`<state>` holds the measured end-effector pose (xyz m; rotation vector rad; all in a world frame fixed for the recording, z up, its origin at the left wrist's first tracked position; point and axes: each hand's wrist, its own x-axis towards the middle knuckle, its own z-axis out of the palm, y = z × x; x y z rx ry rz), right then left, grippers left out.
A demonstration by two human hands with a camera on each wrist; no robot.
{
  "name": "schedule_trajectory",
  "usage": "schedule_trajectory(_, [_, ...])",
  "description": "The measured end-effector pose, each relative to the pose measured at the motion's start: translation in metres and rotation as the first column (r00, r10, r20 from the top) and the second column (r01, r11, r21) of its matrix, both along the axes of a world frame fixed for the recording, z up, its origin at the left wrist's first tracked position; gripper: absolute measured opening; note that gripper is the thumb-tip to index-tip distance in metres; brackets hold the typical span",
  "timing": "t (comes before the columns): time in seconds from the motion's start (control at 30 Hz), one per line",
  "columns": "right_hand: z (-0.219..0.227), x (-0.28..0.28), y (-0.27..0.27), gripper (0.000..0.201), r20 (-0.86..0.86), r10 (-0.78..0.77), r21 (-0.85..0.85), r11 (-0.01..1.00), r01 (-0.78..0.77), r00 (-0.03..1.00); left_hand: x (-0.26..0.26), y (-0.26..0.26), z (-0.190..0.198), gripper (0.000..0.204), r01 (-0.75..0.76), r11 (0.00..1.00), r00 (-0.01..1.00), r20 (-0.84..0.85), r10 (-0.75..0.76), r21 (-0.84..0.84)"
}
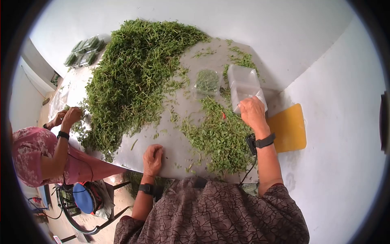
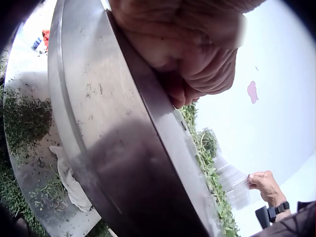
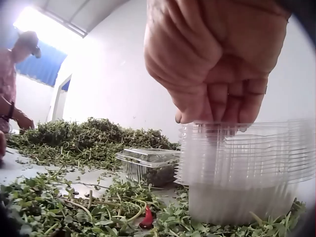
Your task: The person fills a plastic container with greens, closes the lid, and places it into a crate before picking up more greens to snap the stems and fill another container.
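My right hand [image 1: 252, 111] is at a nested stack of clear plastic clamshell containers [image 3: 242, 197]. In the right wrist view its fingertips pinch the top rim, the thumb on the left side. My left hand [image 1: 153, 159] rests at the front edge of the metal table, its fingers loosely curled and holding nothing; the left wrist view shows that hand [image 2: 182, 49] close up over the edge. Beyond the stack stands a closed clamshell [image 1: 207, 81] filled with greens. Loose leafy greens [image 1: 221, 138] lie around the stack, with a small red piece [image 3: 146, 217] among them.
A large heap of greens [image 1: 130, 77] covers the table's left and far side. Several filled clamshells [image 1: 84, 51] are stacked at the far left. Another person [image 1: 44, 150] handles greens at the left. A yellow board [image 1: 289, 128] lies at the right, beside the white wall [image 1: 337, 122].
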<state>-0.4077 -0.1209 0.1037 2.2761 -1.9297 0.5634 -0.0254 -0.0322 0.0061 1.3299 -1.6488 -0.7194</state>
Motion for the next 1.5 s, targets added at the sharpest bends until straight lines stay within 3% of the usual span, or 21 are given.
schedule_trajectory(0.1, [0.010,0.001,0.001,0.012,-0.019,0.065,-0.073,0.995,-0.066,0.998,-0.001,0.000,0.001,0.011,0.000,1.000,0.999,-0.037,0.000,0.014])
schedule_trajectory(0.27, [0.015,-0.002,0.002,0.007,0.062,0.078,0.031,0.996,-0.080,0.995,0.000,0.000,0.002,0.010,-0.006,1.000,0.999,-0.031,0.007,0.022])
schedule_trajectory(0.5, [0.020,-0.006,0.002,0.010,0.010,0.107,0.126,0.986,-0.107,0.994,0.000,-0.001,0.000,0.011,-0.017,0.999,0.999,-0.036,0.018,0.052])
schedule_trajectory(0.7, [0.015,-0.009,0.000,0.006,-0.045,0.153,0.034,0.988,-0.151,0.987,-0.001,-0.001,0.004,0.012,-0.027,0.999,0.999,-0.018,0.028,0.043])
schedule_trajectory(0.8, [0.019,-0.011,-0.001,0.014,-0.058,0.131,0.160,0.980,-0.121,0.990,-0.001,-0.001,0.004,0.012,-0.025,0.999,0.999,-0.024,0.026,0.044])
schedule_trajectory(1.1, [0.029,-0.012,-0.003,0.016,-0.152,0.227,0.127,0.970,-0.209,0.962,0.000,-0.001,-0.001,0.012,-0.035,0.998,0.999,-0.032,0.037,0.044])
schedule_trajectory(1.2, [0.029,-0.014,-0.005,0.016,-0.110,0.220,0.108,0.972,-0.208,0.969,0.001,-0.001,-0.002,0.012,-0.038,0.998,0.998,-0.044,0.040,0.045])
schedule_trajectory(1.27, [0.030,-0.015,-0.007,0.004,0.043,0.282,-0.025,0.959,-0.281,0.958,0.001,-0.001,-0.002,0.012,-0.041,0.998,0.999,-0.026,0.043,0.049])
schedule_trajectory(1.5, [0.033,-0.015,-0.010,0.003,-0.004,0.275,-0.024,0.961,-0.275,0.962,0.000,-0.001,-0.002,0.011,-0.057,0.996,0.996,-0.071,0.062,0.067])
